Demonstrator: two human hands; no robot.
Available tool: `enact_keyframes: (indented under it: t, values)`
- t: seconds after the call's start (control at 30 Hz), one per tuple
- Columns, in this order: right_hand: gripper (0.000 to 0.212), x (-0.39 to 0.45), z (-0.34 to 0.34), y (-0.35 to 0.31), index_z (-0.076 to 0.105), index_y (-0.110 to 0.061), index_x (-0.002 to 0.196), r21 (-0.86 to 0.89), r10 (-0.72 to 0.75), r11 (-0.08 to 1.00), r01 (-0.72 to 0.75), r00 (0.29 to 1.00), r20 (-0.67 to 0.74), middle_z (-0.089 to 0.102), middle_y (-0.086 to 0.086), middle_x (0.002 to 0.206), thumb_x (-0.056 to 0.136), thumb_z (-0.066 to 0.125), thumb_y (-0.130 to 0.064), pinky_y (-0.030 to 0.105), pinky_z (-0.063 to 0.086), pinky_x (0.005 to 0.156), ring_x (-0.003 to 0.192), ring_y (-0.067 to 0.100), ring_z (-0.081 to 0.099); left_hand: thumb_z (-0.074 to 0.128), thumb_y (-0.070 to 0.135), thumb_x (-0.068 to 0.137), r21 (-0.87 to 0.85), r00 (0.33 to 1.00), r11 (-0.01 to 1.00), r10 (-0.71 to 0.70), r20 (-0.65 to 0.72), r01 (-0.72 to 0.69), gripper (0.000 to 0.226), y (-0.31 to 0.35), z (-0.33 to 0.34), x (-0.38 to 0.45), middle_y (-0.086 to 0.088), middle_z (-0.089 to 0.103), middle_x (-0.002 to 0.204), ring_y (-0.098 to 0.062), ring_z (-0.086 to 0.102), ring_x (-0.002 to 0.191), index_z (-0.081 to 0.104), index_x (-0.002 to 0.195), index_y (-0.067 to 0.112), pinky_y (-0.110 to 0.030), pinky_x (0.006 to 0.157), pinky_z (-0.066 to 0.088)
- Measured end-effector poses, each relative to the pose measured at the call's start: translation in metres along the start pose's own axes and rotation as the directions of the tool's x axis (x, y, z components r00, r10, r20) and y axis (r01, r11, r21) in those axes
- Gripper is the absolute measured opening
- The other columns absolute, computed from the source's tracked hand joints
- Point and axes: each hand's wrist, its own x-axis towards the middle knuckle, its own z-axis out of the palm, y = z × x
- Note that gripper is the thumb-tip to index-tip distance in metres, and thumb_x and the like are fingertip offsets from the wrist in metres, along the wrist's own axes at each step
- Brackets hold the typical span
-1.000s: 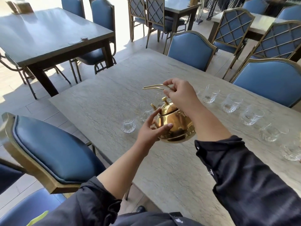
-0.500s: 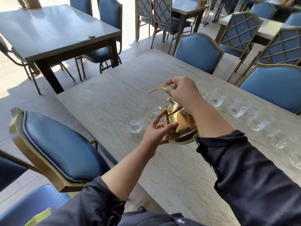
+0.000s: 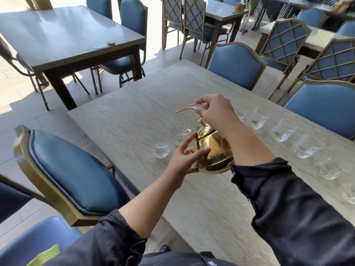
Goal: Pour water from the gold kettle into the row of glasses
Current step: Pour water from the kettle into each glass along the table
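We find the gold kettle (image 3: 213, 148) held clear of the tabletop (image 3: 134, 112), tilted with its spout toward the left end of the row of glasses (image 3: 257, 120). The right hand (image 3: 215, 110) holds the thin arched handle (image 3: 190, 108) from above, its grip pinched shut around the wire (thumb and forefinger closed on it, the remaining fingers curled). The left hand (image 3: 184, 156) steadies the kettle body from the near side: its grip is spread, fingertips (image 3: 206, 149) resting on the polished belly and 1 finger reaching up beside the lid (image 3: 204, 129). The lid sits in place, knob uppermost.

The glasses run diagonally across the tabletop from left to right. The leftmost glass (image 3: 161, 144) stands upright just left of the kettle; a 2nd glass (image 3: 181, 131) stands behind the spout, partly hidden by the left hand. We cannot tell whether water is leaving the spout, nor how full any glass is. Further glasses continue to the right of the right forearm, all upright and apart from each other. Both sleeves (image 3: 299, 214) are dark. Blue padded chairs (image 3: 73, 169) stand around the tabletop.
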Motion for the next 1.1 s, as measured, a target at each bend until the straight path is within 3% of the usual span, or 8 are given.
enact_keyframes:
  t: [0.5,0.67,0.8,0.97,1.1]
  values:
    - [0.031,-0.0002,-0.0006,-0.0024,0.066,-0.014,0.12,-0.028,-0.009,1.0,0.01,1.0,0.007,0.068,0.012,0.107,0.089,0.066,-0.019,0.024,0.044,0.074,0.086,0.016,0.059,0.092,0.043,0.064,0.003,1.0,1.0,0.012,-0.009,-0.012,0.084,0.0009,0.0015,-0.0037,-0.016,0.068,0.13,-0.025,0.072,0.115,0.055,0.139,0.053,-0.055,0.093,0.061]
    - [0.031,0.0017,0.0,-0.004,0.066,-0.014,0.12,-0.03,-0.005,1.0,0.005,1.0,0.009,0.068,0.013,0.107,0.09,0.066,-0.019,0.025,0.044,0.074,0.091,0.02,0.063,0.087,0.031,0.079,0.006,1.0,1.0,0.016,-0.012,-0.016,0.076,0.002,0.0021,-0.0058,-0.015,0.071,0.127,-0.023,0.073,0.112,0.052,0.144,0.047,-0.054,0.091,0.062]
    - [0.03,0.002,0.0025,-0.0039,0.066,-0.014,0.12,-0.025,-0.008,1.0,0.008,1.0,0.01,0.069,0.013,0.107,0.09,0.066,-0.018,0.027,0.049,0.075,0.093,0.021,0.065,0.089,0.036,0.073,0.019,1.0,1.0,0.008,-0.01,-0.008,0.08,0.0034,0.0007,-0.0077,-0.013,0.071,0.127,-0.024,0.071,0.115,0.052,0.144,0.047,-0.058,0.095,0.059]
    - [0.028,0.002,0.0044,-0.0041,0.066,-0.013,0.117,-0.022,-0.026,0.999,0.026,1.0,0.005,0.069,0.011,0.104,0.09,0.065,-0.017,0.026,0.045,0.074,0.087,0.017,0.06,0.084,0.028,0.082,0.032,1.0,0.999,0.023,-0.02,-0.022,0.069,0.0039,0.0011,-0.01,-0.017,0.072,0.126,-0.021,0.072,0.11,0.054,0.142,0.046,-0.058,0.098,0.057]
    - [0.029,0.0015,0.0054,-0.0023,0.065,-0.013,0.118,-0.026,-0.023,0.999,0.023,1.0,-0.012,0.068,0.011,0.105,0.09,0.065,-0.018,0.026,0.044,0.073,0.089,0.018,0.061,0.091,0.04,0.07,0.048,1.0,0.999,0.016,-0.015,-0.015,0.075,0.0044,-0.0007,-0.0091,-0.019,0.068,0.132,-0.025,0.071,0.116,0.056,0.136,0.053,-0.057,0.098,0.058]
